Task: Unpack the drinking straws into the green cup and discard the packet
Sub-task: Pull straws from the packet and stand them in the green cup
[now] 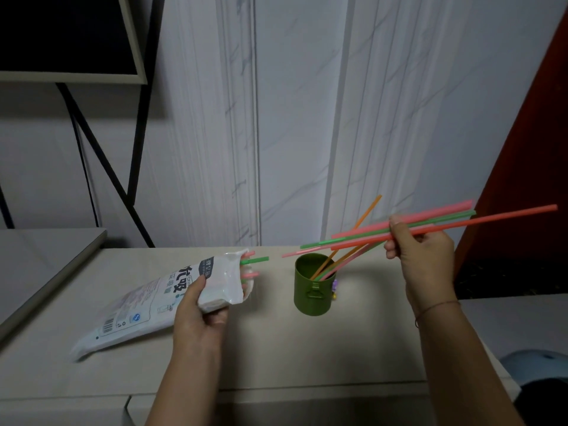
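The green cup [313,290] stands on the beige table [276,348], with several orange, pink and green straws leaning in it toward the right. Above and right of the cup, my right hand [421,250] grips a bundle of pink, red and green straws [455,218], held almost level with their left ends over the cup's mouth. My left hand [199,315] holds the white straw packet [147,305] near its open end, left of the cup. A few pink and green straw tips [253,261] stick out of the packet's mouth.
A grey marble-look wall runs behind the table. A black metal frame [135,149] with a dark board stands at the back left. A lower grey surface [46,250] adjoins the table's left side. A red panel [534,149] rises on the right.
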`<act>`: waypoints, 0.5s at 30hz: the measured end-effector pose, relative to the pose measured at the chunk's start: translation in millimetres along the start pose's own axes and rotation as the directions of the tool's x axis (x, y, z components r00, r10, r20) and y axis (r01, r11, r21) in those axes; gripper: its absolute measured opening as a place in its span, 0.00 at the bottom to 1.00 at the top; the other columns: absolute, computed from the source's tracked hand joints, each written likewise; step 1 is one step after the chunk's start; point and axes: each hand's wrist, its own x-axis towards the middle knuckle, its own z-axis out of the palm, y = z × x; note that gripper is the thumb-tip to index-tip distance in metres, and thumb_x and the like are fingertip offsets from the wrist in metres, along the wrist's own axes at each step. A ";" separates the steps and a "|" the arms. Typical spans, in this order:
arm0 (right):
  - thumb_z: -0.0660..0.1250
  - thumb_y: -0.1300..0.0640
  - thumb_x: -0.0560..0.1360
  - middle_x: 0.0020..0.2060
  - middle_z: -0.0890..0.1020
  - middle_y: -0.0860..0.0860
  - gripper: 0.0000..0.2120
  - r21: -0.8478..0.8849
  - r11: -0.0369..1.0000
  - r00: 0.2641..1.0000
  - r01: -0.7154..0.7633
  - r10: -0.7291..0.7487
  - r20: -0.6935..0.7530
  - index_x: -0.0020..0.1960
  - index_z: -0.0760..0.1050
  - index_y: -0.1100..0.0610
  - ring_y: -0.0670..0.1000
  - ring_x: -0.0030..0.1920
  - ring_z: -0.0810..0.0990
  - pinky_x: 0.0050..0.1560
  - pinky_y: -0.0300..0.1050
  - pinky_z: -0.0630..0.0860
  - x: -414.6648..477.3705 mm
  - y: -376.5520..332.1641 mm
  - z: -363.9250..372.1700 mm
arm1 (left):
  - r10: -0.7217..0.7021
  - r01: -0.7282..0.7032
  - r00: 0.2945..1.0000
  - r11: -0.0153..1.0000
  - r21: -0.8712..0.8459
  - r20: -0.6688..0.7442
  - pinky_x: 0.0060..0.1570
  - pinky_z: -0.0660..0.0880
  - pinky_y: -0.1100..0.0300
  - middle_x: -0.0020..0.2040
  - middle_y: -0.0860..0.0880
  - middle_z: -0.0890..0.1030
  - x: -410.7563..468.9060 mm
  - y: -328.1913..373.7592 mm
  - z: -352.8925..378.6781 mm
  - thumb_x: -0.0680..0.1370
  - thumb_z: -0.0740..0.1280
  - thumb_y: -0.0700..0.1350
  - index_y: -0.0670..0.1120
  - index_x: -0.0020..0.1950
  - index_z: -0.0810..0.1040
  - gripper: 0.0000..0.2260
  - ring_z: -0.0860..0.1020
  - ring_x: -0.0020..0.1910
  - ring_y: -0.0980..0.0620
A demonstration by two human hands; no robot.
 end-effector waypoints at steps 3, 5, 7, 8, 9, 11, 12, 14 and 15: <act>0.66 0.58 0.76 0.25 0.78 0.52 0.08 -0.019 1.000 0.999 0.004 -0.004 -0.031 0.38 0.76 0.57 0.43 0.23 0.75 0.29 0.35 0.76 4.4 -0.3 -6.8 | 0.008 -0.008 1.000 1.000 0.016 0.014 0.28 0.80 0.55 0.60 0.45 0.81 0.2 -3.1 0.4 0.76 0.67 0.35 0.44 0.70 0.71 0.23 0.82 0.51 0.50; 0.66 0.57 0.76 0.26 0.78 0.53 0.08 -0.029 1.000 0.999 0.006 -0.007 -0.045 0.38 0.76 0.57 0.43 0.22 0.75 0.29 0.34 0.75 6.8 -0.1 -11.0 | 0.008 -0.008 1.000 1.000 0.016 0.021 0.29 0.81 0.55 0.60 0.45 0.80 -1.0 -5.3 1.0 0.76 0.67 0.35 0.45 0.70 0.70 0.23 0.81 0.53 0.49; 0.66 0.57 0.76 0.28 0.78 0.54 0.08 -0.049 0.999 0.999 0.006 -0.008 -0.053 0.38 0.75 0.57 0.43 0.22 0.75 0.28 0.34 0.75 8.7 0.2 -14.3 | 0.001 -0.001 1.000 1.000 0.020 0.026 0.30 0.81 0.54 0.60 0.45 0.80 -2.5 -8.3 2.0 0.76 0.67 0.36 0.45 0.69 0.71 0.22 0.81 0.53 0.49; 0.66 0.57 0.75 0.27 0.78 0.54 0.08 -0.064 0.998 0.998 0.006 -0.009 -0.055 0.37 0.75 0.56 0.43 0.22 0.75 0.28 0.34 0.75 9.2 -0.1 -15.6 | -0.005 0.005 1.000 1.000 0.021 0.028 0.31 0.81 0.54 0.61 0.45 0.80 -2.8 -10.2 2.5 0.76 0.67 0.36 0.44 0.69 0.71 0.22 0.81 0.54 0.49; 0.67 0.56 0.75 0.27 0.78 0.53 0.09 -0.081 0.997 0.998 0.009 -0.013 -0.057 0.37 0.75 0.56 0.43 0.22 0.76 0.28 0.33 0.75 9.7 0.0 -16.7 | -0.012 0.012 0.999 1.000 0.023 0.034 0.31 0.81 0.55 0.60 0.45 0.80 -3.3 -12.3 3.3 0.76 0.67 0.36 0.44 0.69 0.71 0.22 0.81 0.54 0.50; 0.67 0.56 0.75 0.27 0.79 0.53 0.10 -0.128 0.992 0.998 0.016 -0.024 -0.056 0.36 0.75 0.56 0.42 0.22 0.76 0.28 0.33 0.75 9.4 -1.5 -18.5 | -0.025 0.023 0.999 0.999 0.032 0.042 0.29 0.81 0.56 0.59 0.45 0.81 -4.3 -16.8 4.5 0.76 0.67 0.36 0.44 0.68 0.73 0.20 0.81 0.51 0.50; 0.67 0.55 0.75 0.27 0.79 0.53 0.10 -0.148 0.989 0.998 0.018 -0.026 -0.051 0.36 0.75 0.56 0.43 0.23 0.76 0.30 0.35 0.75 8.9 -2.4 -19.0 | -0.028 0.027 0.999 0.999 0.035 0.041 0.30 0.81 0.56 0.59 0.46 0.81 -4.4 -19.5 4.9 0.76 0.67 0.36 0.44 0.68 0.73 0.20 0.81 0.51 0.50; 0.66 0.56 0.76 0.28 0.79 0.53 0.10 -0.187 0.982 0.999 0.019 -0.025 -0.028 0.36 0.75 0.58 0.45 0.25 0.77 0.33 0.38 0.75 7.3 -4.5 -18.4 | -0.034 0.032 0.999 0.999 0.035 0.040 0.32 0.82 0.55 0.60 0.45 0.81 -4.3 -24.2 5.5 0.75 0.67 0.36 0.44 0.68 0.73 0.21 0.82 0.52 0.50; 0.65 0.56 0.76 0.28 0.79 0.54 0.10 -0.209 0.978 1.000 0.024 -0.027 -0.011 0.37 0.75 0.59 0.44 0.25 0.77 0.32 0.37 0.74 6.4 -5.1 -17.6 | -0.037 0.035 0.998 0.999 0.034 0.042 0.34 0.82 0.55 0.61 0.45 0.81 -4.7 -26.3 6.0 0.75 0.67 0.36 0.44 0.68 0.73 0.21 0.81 0.53 0.50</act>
